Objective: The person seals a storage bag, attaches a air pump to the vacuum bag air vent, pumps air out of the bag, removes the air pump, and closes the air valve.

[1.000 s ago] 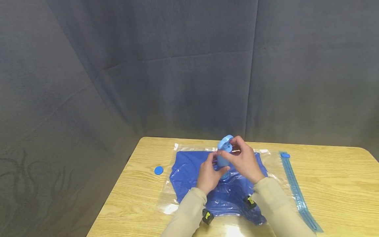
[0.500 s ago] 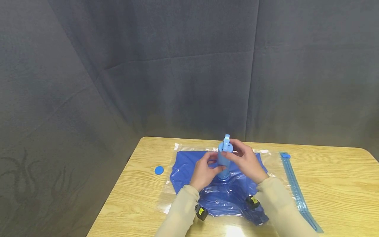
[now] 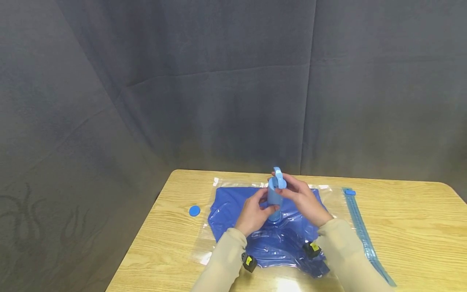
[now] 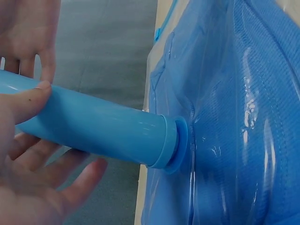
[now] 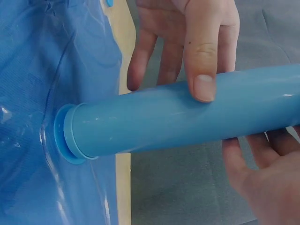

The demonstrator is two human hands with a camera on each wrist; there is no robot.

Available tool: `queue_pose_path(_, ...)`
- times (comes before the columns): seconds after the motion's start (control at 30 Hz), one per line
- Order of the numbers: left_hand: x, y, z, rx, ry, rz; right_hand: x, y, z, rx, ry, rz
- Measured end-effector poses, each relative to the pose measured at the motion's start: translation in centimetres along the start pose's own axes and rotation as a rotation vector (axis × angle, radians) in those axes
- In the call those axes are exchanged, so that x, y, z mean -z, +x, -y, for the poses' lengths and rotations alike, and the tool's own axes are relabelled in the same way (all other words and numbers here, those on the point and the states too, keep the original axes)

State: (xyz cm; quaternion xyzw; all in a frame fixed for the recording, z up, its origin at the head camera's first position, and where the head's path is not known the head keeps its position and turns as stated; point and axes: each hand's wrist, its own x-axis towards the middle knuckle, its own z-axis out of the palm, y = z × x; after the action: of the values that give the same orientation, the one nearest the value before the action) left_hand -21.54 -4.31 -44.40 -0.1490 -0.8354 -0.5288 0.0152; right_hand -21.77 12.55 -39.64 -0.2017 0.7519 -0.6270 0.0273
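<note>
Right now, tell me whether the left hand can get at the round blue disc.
Likely yes: the blue disc lies on the table to the left of the plastic bag, with nothing over it. The left hand holds the blue cylinder, though, so it would probably have to let go first.

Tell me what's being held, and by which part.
The blue pump: left hand around its barrel, right hand at its upper end; whether that grips the handle is unclear.

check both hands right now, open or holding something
Left hand: closed, holding the blue pump around its body.
Right hand: closed, holding the same pump near its top end.
</note>
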Motion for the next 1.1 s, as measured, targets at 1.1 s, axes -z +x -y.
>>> queue_pose_path(1.1,-1.6,-0.8,-0.1,-0.075,0.315,-0.247,-2.1,0.0,0.2,-0.012,-0.234,-0.272)
